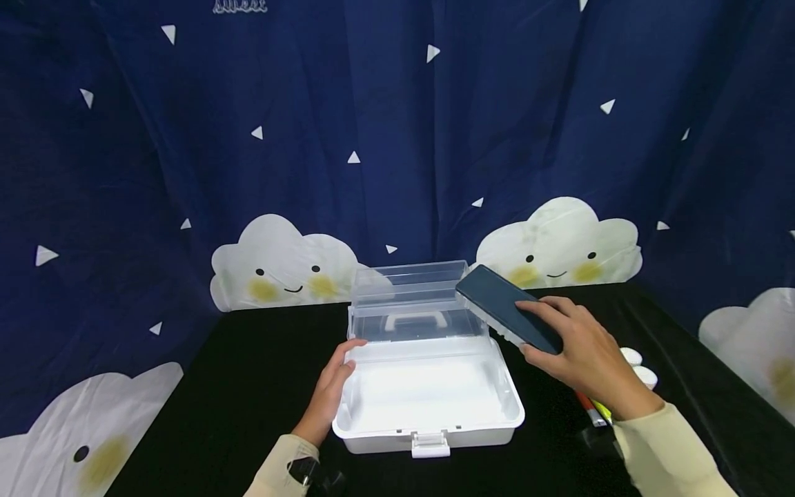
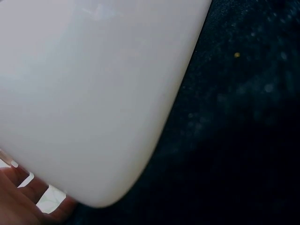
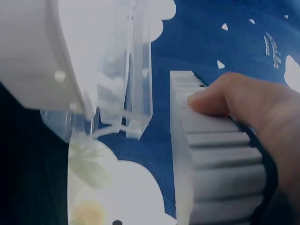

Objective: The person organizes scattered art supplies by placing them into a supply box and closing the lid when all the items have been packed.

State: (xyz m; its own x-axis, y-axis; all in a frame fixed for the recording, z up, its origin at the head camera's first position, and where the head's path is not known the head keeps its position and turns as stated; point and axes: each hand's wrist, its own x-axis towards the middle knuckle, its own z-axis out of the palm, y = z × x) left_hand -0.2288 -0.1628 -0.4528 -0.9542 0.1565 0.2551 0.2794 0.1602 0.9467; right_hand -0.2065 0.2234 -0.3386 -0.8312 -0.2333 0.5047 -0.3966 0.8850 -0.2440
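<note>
Blue-topped block (image 1: 502,302) slants lengthwise, far end leftward.

In the head view one word can be read: "sweet" (image 1: 240,6), in lowercase, joined-up pale letters on the dark blue curtain (image 1: 310,83). It stands left of the middle, right up against the upper edge of the view, and runs level from left to right. In the right wrist view, a small patch of pale lettering (image 3: 273,50) also stands on the blue curtain, near the right edge and in the upper part, turned on its side; it is too blurred and small to spell out.
</note>
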